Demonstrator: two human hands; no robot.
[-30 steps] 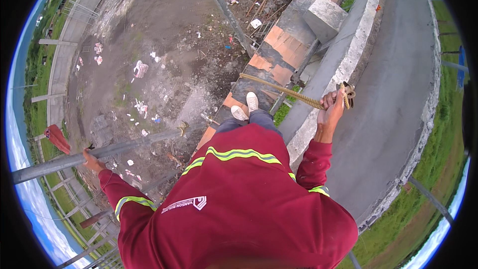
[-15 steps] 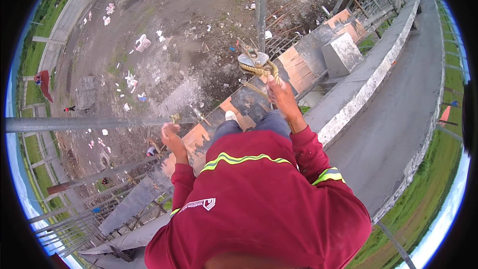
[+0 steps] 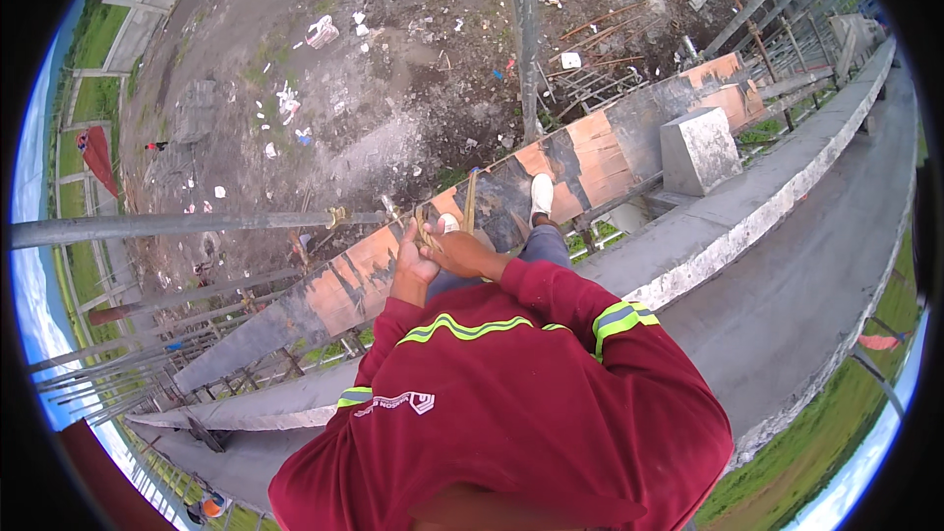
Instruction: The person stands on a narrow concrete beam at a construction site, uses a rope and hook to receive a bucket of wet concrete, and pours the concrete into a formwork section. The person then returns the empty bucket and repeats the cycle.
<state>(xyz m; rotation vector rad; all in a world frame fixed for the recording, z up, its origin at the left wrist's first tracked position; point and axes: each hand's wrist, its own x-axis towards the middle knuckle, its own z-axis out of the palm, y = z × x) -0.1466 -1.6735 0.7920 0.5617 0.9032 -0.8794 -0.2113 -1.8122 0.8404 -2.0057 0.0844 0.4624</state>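
Yellowish tool, hands overlapping, grip unclear

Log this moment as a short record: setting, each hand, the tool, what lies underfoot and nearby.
Setting: outdoors, high above littered bare ground
Left hand: closed beside the right, at the lower end of the wooden-handled tool
Right hand: closed on the same tool
Tool: slim, pale handle, pointing away from the body
Footing: white shoes on an orange and grey plank
Nearby: horizontal grey pipe to the left; concrete block to the right
Clothing: red top with reflective stripes
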